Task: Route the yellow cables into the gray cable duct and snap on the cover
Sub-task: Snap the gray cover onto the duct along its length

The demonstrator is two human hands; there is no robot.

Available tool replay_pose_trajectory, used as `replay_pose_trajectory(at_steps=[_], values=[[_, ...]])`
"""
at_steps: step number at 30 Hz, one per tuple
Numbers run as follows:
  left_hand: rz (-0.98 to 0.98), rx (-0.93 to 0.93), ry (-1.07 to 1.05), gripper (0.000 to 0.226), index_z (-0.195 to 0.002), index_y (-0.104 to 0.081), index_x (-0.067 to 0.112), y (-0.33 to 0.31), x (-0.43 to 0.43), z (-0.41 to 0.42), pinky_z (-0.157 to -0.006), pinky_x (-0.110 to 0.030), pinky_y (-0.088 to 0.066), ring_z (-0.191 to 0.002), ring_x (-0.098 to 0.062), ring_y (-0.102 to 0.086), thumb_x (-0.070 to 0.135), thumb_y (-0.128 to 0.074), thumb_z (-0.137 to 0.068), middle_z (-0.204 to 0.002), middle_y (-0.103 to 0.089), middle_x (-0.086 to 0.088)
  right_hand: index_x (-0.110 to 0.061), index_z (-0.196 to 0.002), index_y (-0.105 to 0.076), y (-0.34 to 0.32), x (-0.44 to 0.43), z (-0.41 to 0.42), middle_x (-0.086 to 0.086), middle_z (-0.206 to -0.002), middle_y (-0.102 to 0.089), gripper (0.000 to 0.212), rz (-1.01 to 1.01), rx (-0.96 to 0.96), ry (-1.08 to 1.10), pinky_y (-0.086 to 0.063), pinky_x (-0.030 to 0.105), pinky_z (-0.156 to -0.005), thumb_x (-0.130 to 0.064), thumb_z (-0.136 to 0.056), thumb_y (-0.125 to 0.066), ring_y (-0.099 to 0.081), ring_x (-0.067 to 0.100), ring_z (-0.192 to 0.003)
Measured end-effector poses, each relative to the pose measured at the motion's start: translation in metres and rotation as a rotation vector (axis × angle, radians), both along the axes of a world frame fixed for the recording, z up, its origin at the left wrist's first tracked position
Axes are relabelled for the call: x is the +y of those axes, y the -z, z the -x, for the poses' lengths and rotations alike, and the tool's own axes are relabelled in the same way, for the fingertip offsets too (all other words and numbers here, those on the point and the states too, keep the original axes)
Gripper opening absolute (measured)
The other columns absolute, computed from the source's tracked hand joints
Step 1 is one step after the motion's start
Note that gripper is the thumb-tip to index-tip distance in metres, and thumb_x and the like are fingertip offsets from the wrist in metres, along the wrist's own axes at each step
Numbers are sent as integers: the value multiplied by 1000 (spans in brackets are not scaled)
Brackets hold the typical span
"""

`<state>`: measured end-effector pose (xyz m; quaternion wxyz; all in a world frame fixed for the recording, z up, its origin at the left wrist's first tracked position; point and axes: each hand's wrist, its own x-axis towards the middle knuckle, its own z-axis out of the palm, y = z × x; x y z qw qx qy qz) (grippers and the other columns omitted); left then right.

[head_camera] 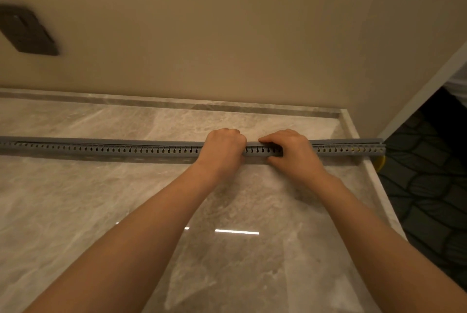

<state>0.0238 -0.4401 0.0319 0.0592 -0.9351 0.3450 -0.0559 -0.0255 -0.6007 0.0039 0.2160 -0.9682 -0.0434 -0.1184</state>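
Lying across the glossy marble desk, the long gray slotted plastic cable duct is clasped by both hands; left hand clenched over its cover, right hand pinching it; yellow cable is glimpsed at the right end.

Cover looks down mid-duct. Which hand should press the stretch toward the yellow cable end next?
Right. The right hand already sits on the cover nearer the duct end where the yellow cable shows; the left hand would have to cross over it.
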Motion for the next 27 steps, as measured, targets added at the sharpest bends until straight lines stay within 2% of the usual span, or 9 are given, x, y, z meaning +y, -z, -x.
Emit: replay_pose_trajectory(at_steps=[14, 23, 27], values=[[17, 28, -9, 20, -100, -64, 11, -1, 1, 2, -67, -29, -34, -92, -24, -58, 25, -54, -90, -100, -62, -6, -20, -105, -71, -15, -13, 4, 2, -96, -71, 36, 169, 31, 111, -45, 32, -73, -23, -70, -76, -61, 24, -95], [-1, 4, 2, 22, -102, -64, 10, -1, 3, 6, -67, -29, -33, -93, -24, -57, 26, -54, -92, -101, -62, -6, -28, -104, -71, -22, -13, 2, -6, -97, -71, 32, 229, 42, 115, -31, 25, -65, -32, -73, -74, -61, 19, -93], [-11, 2, 11, 22, -103, -63, 10, 0, 3, 7, -70, -30, -38, -94, -24, -57, 26, -52, -93, -102, -61, -5, -30, -106, -70, -24, -13, 1, -7, -98, -70, 33, 258, 55, 101, -31, 25, -65, -34, -74, -73, -61, 18, -93]])
